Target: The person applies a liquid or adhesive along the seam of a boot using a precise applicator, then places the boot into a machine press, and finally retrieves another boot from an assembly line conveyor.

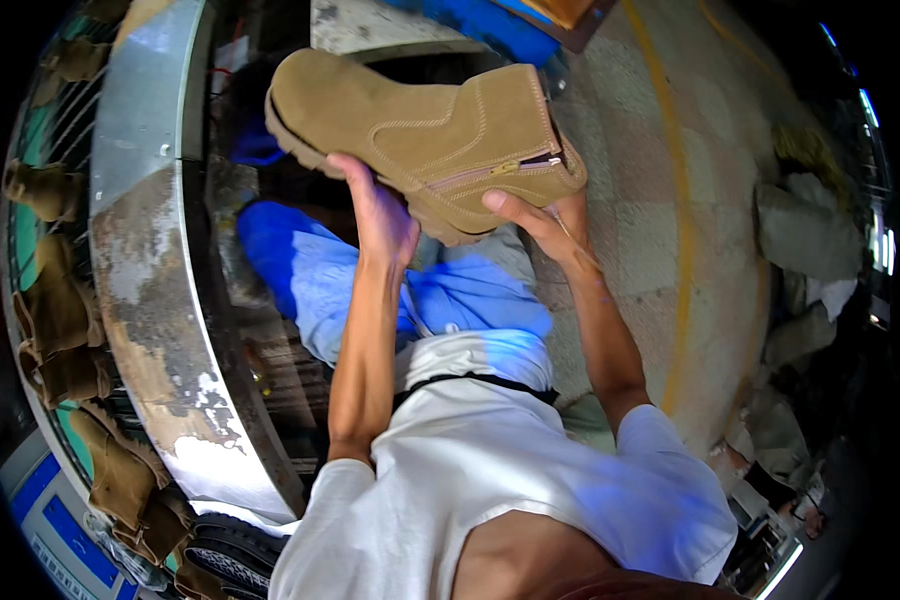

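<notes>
A tan suede ankle boot (410,125) with a chunky sole is held up above my lap, its toe to the left and its shaft opening to the right. Curved stitching and a side zipper with a brass-coloured pull face up. My left hand (380,215) grips the sole near the middle, thumb along its edge, the other fingers hidden beneath. At the heel and the back of the shaft, my right hand (550,225) is closed round the boot, its thumb pressed on the suede below the zipper. The far side of the boot is hidden.
A worn metal-edged ledge (170,300) runs along my left. Beyond it, several tan boots (60,300) stand on a green conveyor or rack. Ahead are a pale machine part (370,25) and a blue object (500,30). Grey-green sacks (810,235) lie on the right, past a yellow floor line (682,220).
</notes>
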A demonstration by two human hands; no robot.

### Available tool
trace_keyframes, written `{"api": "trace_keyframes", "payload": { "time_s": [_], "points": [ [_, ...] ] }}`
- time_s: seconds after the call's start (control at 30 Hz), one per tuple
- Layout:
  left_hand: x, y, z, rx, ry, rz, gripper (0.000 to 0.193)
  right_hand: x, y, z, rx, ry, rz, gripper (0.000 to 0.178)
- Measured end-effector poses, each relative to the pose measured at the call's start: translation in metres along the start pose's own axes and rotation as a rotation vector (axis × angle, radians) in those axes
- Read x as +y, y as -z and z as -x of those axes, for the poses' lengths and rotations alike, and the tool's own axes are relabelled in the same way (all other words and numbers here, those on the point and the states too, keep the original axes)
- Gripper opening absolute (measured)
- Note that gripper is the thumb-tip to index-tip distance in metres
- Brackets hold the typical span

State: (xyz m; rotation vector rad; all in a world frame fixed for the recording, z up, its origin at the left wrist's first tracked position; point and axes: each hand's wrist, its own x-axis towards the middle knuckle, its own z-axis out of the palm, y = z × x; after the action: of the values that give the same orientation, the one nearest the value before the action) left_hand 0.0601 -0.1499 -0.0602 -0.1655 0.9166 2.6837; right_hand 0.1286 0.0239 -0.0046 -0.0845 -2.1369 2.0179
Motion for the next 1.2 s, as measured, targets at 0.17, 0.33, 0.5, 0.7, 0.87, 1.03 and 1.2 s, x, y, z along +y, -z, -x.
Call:
{"api": "trace_keyframes", "payload": {
  "time_s": [0.17,0.33,0.5,0.7,0.87,1.03,1.2],
  "points": [
    [-0.057,0.009,0.002,-0.032,0.197,0.133,0.097,0.043,0.028,0.043,0.165,0.068,0.137,0.068],
    [-0.094,0.036,0.015,-0.057,0.299,0.157,0.099,0.068,0.038,0.083,0.222,-0.128,0.156,0.067],
    [-0.096,0.043,0.021,-0.113,0.407,0.166,0.098,0.073,0.042,0.114,0.243,-0.210,0.297,0.068],
    [-0.098,0.044,0.024,-0.063,0.358,-0.096,0.089,0.085,0.046,0.131,0.323,-0.221,0.259,0.075],
    [-0.069,0.042,0.012,-0.051,0.031,-0.286,0.059,0.108,0.053,0.145,0.380,-0.291,0.148,0.080],
    [-0.052,0.032,0.022,-0.040,-0.088,-0.462,0.057,0.133,0.062,0.157,0.366,-0.283,0.186,0.083],
    [-0.019,0.016,0.007,-0.043,-0.103,-0.138,0.060,0.137,0.057,0.172,0.329,-0.380,0.252,0.082]
  ]
}}
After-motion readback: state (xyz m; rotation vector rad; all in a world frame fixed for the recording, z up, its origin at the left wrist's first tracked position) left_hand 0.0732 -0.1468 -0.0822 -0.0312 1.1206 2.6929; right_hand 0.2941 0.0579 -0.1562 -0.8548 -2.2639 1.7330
